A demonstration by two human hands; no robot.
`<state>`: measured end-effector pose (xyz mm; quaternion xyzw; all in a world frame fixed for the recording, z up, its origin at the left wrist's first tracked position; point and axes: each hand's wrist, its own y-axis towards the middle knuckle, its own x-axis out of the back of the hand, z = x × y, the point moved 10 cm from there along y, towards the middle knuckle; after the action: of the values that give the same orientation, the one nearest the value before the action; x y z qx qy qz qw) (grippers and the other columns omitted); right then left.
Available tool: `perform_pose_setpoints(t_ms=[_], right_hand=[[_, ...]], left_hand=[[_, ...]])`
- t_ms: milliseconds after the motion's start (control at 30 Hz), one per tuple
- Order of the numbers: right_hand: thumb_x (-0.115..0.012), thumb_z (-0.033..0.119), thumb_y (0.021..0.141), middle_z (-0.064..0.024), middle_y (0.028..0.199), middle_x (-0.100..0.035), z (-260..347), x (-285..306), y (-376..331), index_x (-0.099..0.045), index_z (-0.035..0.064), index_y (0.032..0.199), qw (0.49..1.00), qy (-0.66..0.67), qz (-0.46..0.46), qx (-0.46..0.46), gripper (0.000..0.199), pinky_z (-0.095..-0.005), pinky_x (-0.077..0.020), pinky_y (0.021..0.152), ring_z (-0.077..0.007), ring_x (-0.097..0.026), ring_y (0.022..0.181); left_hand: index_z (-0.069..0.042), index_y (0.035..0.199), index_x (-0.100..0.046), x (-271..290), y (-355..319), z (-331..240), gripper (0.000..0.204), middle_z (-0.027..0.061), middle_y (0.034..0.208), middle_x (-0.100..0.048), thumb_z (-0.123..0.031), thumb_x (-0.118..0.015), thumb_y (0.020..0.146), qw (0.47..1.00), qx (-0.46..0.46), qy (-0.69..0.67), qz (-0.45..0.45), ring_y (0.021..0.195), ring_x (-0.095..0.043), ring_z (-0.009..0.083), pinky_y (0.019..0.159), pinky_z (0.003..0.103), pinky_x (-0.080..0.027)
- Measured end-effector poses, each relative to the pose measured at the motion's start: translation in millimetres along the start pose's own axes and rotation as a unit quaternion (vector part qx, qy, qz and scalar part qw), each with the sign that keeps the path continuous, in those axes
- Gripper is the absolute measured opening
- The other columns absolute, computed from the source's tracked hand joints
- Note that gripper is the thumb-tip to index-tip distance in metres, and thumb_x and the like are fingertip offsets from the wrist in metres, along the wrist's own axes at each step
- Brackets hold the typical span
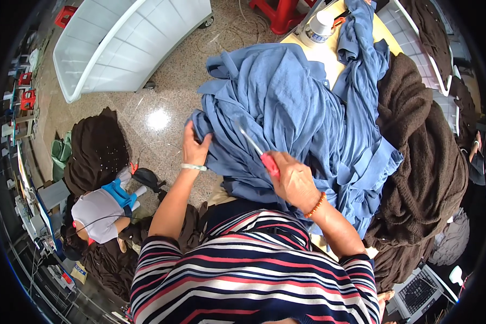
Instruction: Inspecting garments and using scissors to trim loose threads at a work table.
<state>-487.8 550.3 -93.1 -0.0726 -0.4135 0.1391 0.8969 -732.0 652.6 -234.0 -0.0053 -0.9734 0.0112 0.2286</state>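
A large heap of blue fabric, looking like garments with collars and cuffs, lies bunched in front of me. At its left edge my left hand pinches a fold of the cloth between thumb and fingers. My right hand is closed round the red handle of a tool with a thin metal shaft, its far end blurred. That shaft points up and left over the middle of the heap. Whether its tip touches the cloth, I cannot tell.
Brown knitted fabric is piled right of the blue heap. Beyond it, a white bottle stands on a pale tabletop. A white wheeled tub and a red stool are farther off. At lower left, a person sits among dark cloth.
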Motion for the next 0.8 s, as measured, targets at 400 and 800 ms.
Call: perform_pose_setpoints(t_ms=[400,800], right_hand=[[-0.062,0.010,0.082,-0.0177,0.104,-0.061,-25,-33,-27,-0.056,0.0029,0.118,0.999,0.012,0.033,-0.011,0.037,-0.0427,-0.0545,0.071,-0.0358,-0.066,0.087],[-0.065,0.010,0.080,-0.0156,0.100,-0.062,-34,-1,-57,-0.055,0.0086,0.120,0.996,0.073,0.042,-0.021,0.042,-0.0420,-0.0519,0.074,-0.0361,-0.064,0.088]], left_hand=[[-0.006,0.135,-0.047,-13,39,-129,0.060,0.0218,0.129,-0.049,-0.011,-0.068,0.079,0.942,-0.227,0.246,0.036,0.121,-0.045,0.0382,0.103,0.049,-0.034],[-0.003,0.082,-0.059,4,12,-94,0.027,0.0174,0.081,-0.059,-0.012,-0.077,0.065,0.816,-0.165,0.330,0.445,0.078,-0.058,0.0381,0.071,0.044,-0.047]])
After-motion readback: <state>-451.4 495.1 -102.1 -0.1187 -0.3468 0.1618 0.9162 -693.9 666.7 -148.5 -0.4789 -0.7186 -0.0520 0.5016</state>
